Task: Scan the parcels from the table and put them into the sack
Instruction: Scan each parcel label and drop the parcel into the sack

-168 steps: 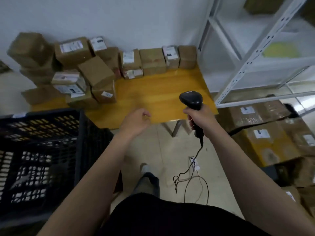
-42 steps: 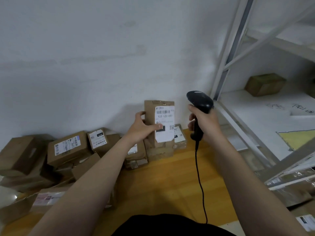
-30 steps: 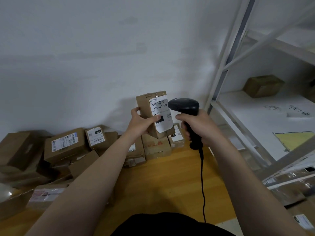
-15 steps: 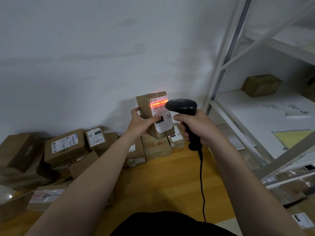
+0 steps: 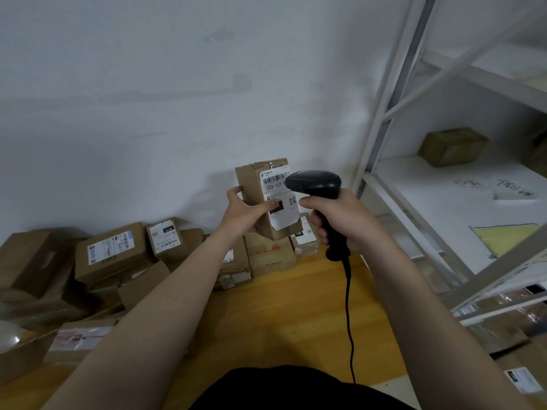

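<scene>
Above table (image 5: 296, 315) — one parcel (image 5: 254, 202), one scanner (image 5: 316, 184)

My head camera is facing the wall (image 5: 148, 84) at twelve o'clock, looking down close over the table (image 5: 281, 315), shelf (image 5: 444, 196) at two o'clock.

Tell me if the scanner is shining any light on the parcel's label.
Off: the label on the held parcel looks black and white, with no glow, though the barcode scanner points at it.

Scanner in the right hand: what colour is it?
Black, cable too; the scanner shows clearly in the head view.
</scene>
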